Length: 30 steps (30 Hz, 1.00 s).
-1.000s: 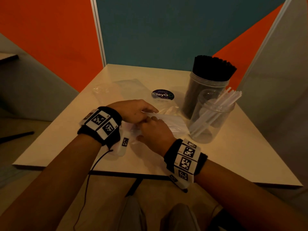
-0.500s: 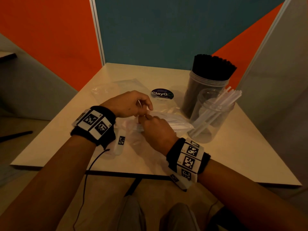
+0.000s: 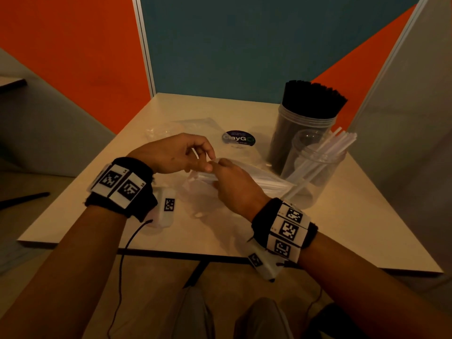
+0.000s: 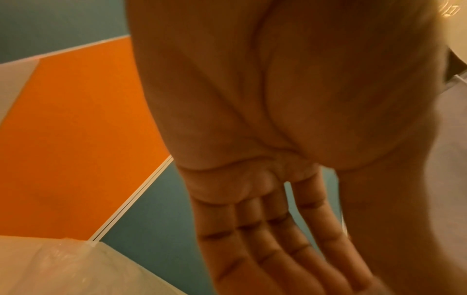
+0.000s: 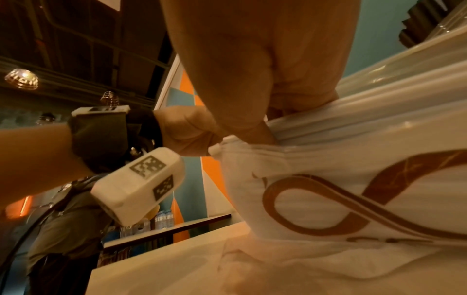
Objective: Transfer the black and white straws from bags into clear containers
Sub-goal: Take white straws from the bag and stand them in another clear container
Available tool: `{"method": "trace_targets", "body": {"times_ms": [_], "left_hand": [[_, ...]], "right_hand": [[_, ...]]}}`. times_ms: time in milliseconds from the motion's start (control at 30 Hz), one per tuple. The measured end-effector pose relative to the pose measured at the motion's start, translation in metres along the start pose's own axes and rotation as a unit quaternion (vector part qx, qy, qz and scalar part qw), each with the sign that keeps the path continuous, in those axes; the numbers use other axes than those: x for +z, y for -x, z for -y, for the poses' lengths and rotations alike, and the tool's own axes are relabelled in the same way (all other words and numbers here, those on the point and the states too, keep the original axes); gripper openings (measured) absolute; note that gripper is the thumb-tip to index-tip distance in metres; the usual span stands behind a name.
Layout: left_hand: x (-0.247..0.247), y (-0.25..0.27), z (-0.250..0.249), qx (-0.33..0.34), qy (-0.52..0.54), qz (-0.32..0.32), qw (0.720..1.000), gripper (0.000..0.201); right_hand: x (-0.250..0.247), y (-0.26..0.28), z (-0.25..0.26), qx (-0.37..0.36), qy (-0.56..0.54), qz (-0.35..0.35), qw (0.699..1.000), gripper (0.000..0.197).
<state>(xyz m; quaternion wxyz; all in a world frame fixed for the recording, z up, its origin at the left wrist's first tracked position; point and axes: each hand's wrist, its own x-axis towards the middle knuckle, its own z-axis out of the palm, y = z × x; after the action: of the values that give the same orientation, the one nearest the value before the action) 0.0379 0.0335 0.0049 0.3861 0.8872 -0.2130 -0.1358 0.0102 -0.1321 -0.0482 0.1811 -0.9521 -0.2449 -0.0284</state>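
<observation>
A clear bag of white straws is held just above the table between both hands. My left hand pinches the rim of its mouth. My right hand grips the same end; in the right wrist view its fingers curl into the opening of the bag, which bears a brown logo, and the left hand holds the bag's corner. The far clear container is packed with black straws. The nearer clear container holds several white straws.
An empty clear bag lies flat at the back of the table, next to a round dark sticker. Orange and teal partition walls close in the table's far corner. The table's front edge is near my wrists.
Both hands have lifted the bag's near end off the table and drawn its mouth apart. The left hand's fingers have risen and spread a little.
</observation>
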Motion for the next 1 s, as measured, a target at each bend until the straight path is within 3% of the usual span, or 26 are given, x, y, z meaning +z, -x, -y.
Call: {"method": "trace_targets", "body": {"times_ms": [200, 433, 600, 700, 867, 1000], "left_hand": [[-0.004, 0.0, 0.002, -0.022, -0.017, 0.044, 0.999, 0.027], [0.003, -0.007, -0.006, 0.009, -0.057, -0.04, 0.998, 0.015], [0.015, -0.022, -0.02, 0.033, -0.107, -0.016, 0.994, 0.012], [0.015, -0.024, -0.018, 0.036, -0.156, -0.015, 0.987, 0.011], [0.013, -0.02, -0.011, 0.051, -0.153, -0.035, 0.986, 0.018], [0.011, -0.019, -0.005, 0.05, -0.155, -0.045, 0.986, 0.008]], "right_hand": [[0.001, 0.003, 0.002, 0.0, 0.011, -0.003, 1.0, 0.039], [0.0, 0.008, 0.002, -0.024, 0.003, -0.016, 1.0, 0.044], [0.001, 0.013, 0.008, -0.041, 0.012, -0.019, 0.999, 0.041], [0.003, 0.017, 0.007, -0.058, -0.009, -0.07, 0.996, 0.041], [-0.002, 0.026, 0.004, -0.074, -0.061, -0.133, 0.986, 0.047], [-0.032, 0.039, 0.005, -0.057, -0.139, -0.186, 0.971, 0.029]]}}
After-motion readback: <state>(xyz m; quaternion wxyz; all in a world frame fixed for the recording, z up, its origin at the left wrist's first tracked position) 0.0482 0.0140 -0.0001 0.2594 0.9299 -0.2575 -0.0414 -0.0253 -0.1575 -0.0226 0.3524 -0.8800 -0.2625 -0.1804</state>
